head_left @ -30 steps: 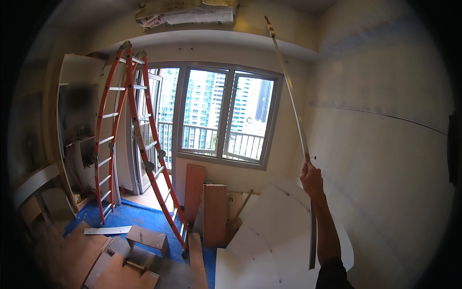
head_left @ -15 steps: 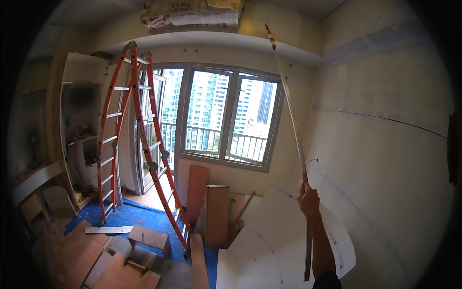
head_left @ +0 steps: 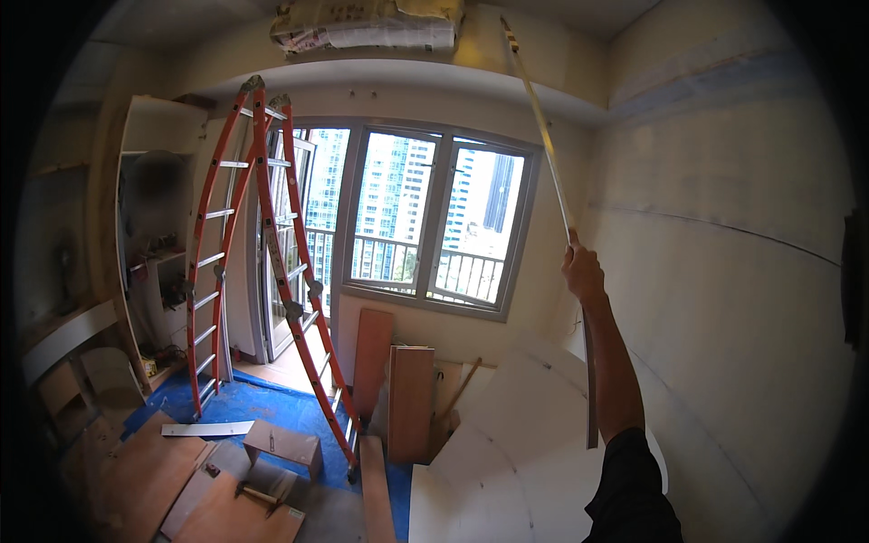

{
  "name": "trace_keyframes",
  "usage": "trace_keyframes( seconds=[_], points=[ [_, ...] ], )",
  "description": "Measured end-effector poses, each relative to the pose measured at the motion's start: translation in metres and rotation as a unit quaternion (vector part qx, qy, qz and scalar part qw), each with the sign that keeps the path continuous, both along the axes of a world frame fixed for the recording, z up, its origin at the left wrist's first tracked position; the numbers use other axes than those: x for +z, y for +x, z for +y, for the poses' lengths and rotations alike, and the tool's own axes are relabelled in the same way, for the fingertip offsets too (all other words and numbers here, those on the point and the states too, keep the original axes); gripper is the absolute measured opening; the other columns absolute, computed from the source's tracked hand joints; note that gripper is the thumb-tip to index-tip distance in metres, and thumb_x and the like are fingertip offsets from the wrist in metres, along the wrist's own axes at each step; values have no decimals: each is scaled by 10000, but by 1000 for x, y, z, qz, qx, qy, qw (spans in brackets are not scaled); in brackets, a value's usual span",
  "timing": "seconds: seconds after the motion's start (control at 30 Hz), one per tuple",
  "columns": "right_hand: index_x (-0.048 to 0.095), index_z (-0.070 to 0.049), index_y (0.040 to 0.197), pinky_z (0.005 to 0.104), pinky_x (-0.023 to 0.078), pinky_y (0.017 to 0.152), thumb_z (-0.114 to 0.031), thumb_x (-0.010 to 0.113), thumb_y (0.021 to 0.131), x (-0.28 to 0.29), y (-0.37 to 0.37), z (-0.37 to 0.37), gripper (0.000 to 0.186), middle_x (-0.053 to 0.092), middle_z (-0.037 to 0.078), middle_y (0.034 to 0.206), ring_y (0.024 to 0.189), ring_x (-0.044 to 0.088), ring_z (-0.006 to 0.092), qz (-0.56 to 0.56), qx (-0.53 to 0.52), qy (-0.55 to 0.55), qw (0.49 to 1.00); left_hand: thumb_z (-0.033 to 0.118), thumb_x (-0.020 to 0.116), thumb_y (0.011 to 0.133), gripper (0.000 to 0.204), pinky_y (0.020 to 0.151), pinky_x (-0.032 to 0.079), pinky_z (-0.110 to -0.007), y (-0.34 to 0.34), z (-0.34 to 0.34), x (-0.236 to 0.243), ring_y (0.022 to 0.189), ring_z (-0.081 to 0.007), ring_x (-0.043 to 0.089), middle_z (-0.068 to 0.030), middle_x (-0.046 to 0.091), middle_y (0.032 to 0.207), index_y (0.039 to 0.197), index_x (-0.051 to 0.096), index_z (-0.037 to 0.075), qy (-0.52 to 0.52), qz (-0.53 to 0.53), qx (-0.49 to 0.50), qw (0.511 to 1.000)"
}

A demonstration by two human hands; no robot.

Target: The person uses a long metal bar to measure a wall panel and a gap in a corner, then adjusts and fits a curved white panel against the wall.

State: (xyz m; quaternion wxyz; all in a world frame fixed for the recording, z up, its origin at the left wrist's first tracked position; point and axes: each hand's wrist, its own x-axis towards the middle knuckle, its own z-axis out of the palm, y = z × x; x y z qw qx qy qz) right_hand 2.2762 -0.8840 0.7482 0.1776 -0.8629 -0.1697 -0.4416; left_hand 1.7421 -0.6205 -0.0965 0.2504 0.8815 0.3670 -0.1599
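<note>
My right hand (head_left: 582,270) is raised in front of the right-hand wall and grips a long thin pale strip (head_left: 541,127). The strip runs from near the ceiling, down through my fist, and ends below it beside my forearm at about elbow height. Its top end reaches the ceiling beam near a wrapped bundle (head_left: 367,23) lying up there. My left hand is out of the picture.
A red folding ladder (head_left: 272,262) stands left of the window (head_left: 425,222). Brown boards (head_left: 394,389) and curved white panels (head_left: 516,452) lean below the window. Wooden boards and a small box (head_left: 282,445) lie on blue floor sheeting (head_left: 262,407). Open shelving (head_left: 149,235) fills the left.
My right hand with the strip has shifted slightly: it dipped lower half a second ago and is raised again now. The strip's top stays at the ceiling.
</note>
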Motion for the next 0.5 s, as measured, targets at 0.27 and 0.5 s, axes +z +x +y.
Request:
trace_keyframes(
  seconds=[0.27, 0.5],
  points=[
    [374, -187, 1505, 532, 552, 686, -262, 456, 1003, -194, -109, -25, 514, 658, 235, 722, 698, 668, 430, 100, 1, 16, 995, 250, 440, 911, 555, 1070, 397, -484, -63, 2, 0, 1295, -407, 471, -263, 481, 1403, 1425, 448, 40, -85, -48, 94, 991],
    [444, -159, 1456, 519, 555, 801, -269, 441, 1005, -19, -49, 38, 465, 671, 271, 963, 879, 678, 439, 24, 20, 24, 999, 413, 392, 956, 640, 1096, 374, -489, -80, 38, 7, 1351, -401, 418, -275, 406, 1469, 1480, 360, 47, -53, -6, 185, 981]
  ],
)
